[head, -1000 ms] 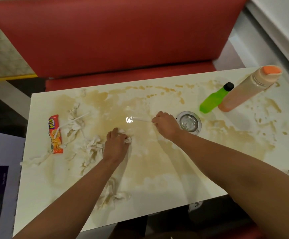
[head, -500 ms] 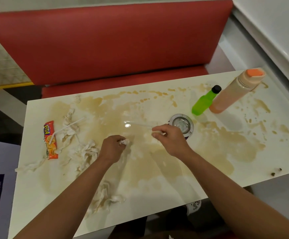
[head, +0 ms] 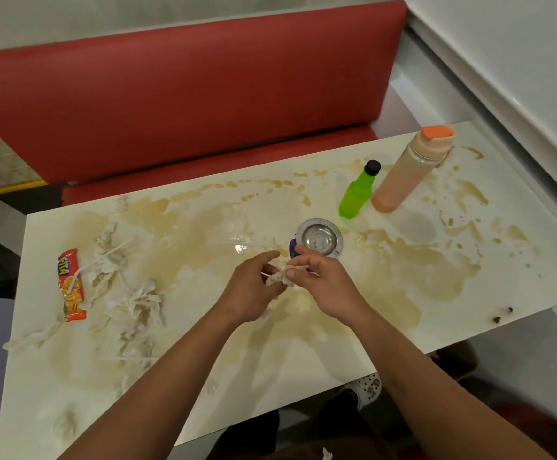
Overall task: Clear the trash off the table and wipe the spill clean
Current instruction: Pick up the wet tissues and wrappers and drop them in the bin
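Note:
A brown spill covers much of the white table. My left hand and my right hand meet just above the middle of the table. Both pinch a small wad of wet tissue between their fingertips. A thin pale strand of it runs under my right thumb. Shredded wet tissue lies at the left with white plastic sticks and an orange snack wrapper. A clear plastic spoon lies on the table beyond my left hand.
A round metal ashtray sits just beyond my right hand, with a purple scrap at its left edge. A green bottle and an orange-capped bottle stand at the back right. A red bench runs behind the table.
My left hand lifted the tissue wad off the table and moved right. My right hand drew back from the spoon and joined it on the wad.

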